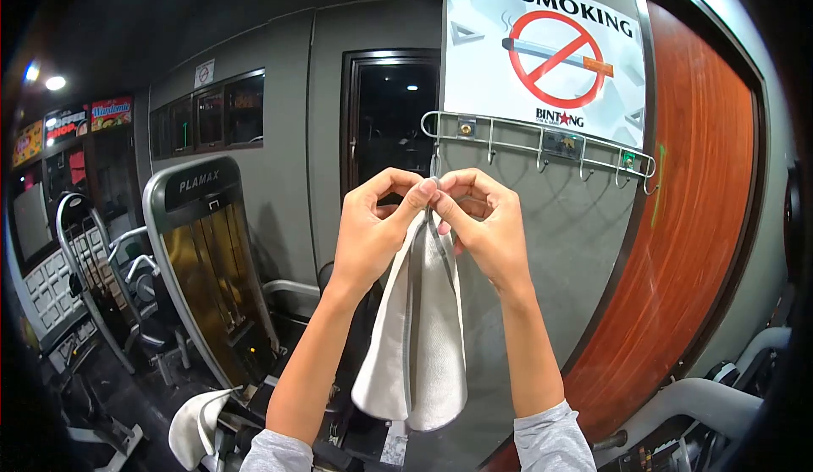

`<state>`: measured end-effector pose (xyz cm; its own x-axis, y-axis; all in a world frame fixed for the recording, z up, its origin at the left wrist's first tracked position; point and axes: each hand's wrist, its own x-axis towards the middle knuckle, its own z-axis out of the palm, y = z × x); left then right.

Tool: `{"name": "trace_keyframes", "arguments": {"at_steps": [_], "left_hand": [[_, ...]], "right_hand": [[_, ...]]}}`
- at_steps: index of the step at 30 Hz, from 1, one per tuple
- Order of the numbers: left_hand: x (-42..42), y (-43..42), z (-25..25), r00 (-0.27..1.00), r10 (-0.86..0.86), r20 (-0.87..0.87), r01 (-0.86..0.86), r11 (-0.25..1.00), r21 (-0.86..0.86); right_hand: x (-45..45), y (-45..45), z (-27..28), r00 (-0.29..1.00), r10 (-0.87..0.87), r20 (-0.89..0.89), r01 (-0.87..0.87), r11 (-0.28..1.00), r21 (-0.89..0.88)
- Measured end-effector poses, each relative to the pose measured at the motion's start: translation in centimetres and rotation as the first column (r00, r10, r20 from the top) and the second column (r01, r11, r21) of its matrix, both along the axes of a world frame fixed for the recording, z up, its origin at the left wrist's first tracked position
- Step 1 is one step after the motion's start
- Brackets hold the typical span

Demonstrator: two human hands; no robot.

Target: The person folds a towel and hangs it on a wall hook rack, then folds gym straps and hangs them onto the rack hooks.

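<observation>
Evidently, close work was under way at a grey strap (442, 254).
The left hand (373, 226) and right hand (487, 226) pinched it narrowly; pale cloth (439, 345) hung at six o'clock below, a hook rack (561, 144) at one o'clock. Strap-handling seemed the step; the next move likely called for a steady pinch.

The single view comes from the person's head, looking forward over both forearms (303, 369) at the left hand (373, 231) and the right hand (489, 228), which are close to the lens and seen just below the left end of the hook rack (562, 144). It faces the grey wall (580, 235) beyond them. The very wide lens bows the wooden panel (699, 159) at right and takes in the PLAMAX machine (203, 260) at left.
</observation>
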<state>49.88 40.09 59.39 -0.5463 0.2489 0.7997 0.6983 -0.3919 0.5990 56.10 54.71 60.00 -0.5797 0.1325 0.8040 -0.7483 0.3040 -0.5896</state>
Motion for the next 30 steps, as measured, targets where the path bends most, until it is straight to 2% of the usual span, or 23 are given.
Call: {"name": "trace_keyframes", "arguments": {"at_steps": [5, 9, 12, 14, 15, 17, 19, 23, 30], "left_hand": [[-1.8, 0.7, 0.7, 0.994, -0.110, 0.016, 0.110, 0.994, 0.012], [-3.1, 1.6, 1.5, 0.992, -0.122, 0.033, 0.121, 0.992, 0.036], [-4.0, 2.7, 1.9, 0.997, -0.073, -0.014, 0.074, 0.994, 0.080], [-4.7, 3.5, 2.1, 0.992, 0.079, -0.094, -0.065, 0.987, 0.147], [-4.7, 3.7, 2.3, 0.992, 0.077, -0.100, -0.061, 0.987, 0.147], [-4.4, 3.9, 2.6, 0.977, 0.178, -0.116, -0.157, 0.973, 0.171], [-4.6, 4.0, 2.8, 0.976, 0.178, -0.127, -0.154, 0.973, 0.174], [-4.9, 4.0, 2.8, 0.979, 0.162, -0.124, -0.142, 0.977, 0.159], [-6.0, 4.3, 2.4, 0.976, 0.144, -0.164, -0.116, 0.979, 0.168]], "right_hand": [[-1.1, 0.0, 0.5, 0.997, -0.068, -0.019, 0.067, 0.996, -0.063], [-2.7, 0.5, 0.8, 0.995, -0.045, -0.085, 0.035, 0.993, -0.114], [-4.0, -0.1, 0.9, 0.978, -0.104, -0.180, 0.075, 0.984, -0.159], [-4.4, -0.5, 1.0, 0.955, -0.167, -0.244, 0.121, 0.974, -0.194], [-4.6, -0.7, 1.0, 0.949, -0.185, -0.256, 0.134, 0.969, -0.205], [-5.0, -0.8, 1.1, 0.938, -0.198, -0.283, 0.139, 0.967, -0.216], [-5.2, -0.9, 1.0, 0.920, -0.224, -0.322, 0.158, 0.963, -0.218], [-4.9, -0.6, 1.3, 0.955, -0.179, -0.236, 0.126, 0.967, -0.223], [-4.2, -0.7, 1.2, 0.952, -0.216, -0.218, 0.177, 0.967, -0.182]]}}
